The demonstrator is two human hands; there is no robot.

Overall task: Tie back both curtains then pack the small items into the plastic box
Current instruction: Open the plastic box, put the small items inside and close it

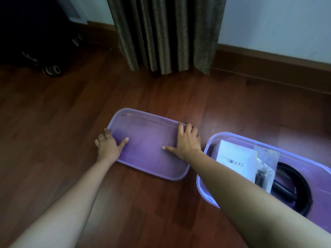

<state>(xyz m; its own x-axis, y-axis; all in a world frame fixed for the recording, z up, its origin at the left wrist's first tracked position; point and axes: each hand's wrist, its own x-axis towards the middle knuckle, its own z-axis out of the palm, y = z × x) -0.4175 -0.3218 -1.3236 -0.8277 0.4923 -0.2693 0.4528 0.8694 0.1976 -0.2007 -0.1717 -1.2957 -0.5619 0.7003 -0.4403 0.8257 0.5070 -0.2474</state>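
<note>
You count two hands, left (107, 145) and right (188, 140); one purple lid (148, 147); one plastic box (200, 185); one white booklet (236, 156); one clear bag (266, 169); one black loop (300, 178); one curtain (164, 33); one black wheeled case (35, 33).

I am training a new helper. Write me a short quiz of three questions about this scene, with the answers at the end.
1. True or false: the lid is closed on the box.
2. Fill in: the white card in the box reads ____.
3. Which thing do the left hand and the right hand both touch? A. card B. lid C. box

Key: 1 false; 2 G2000; 3 B
</note>
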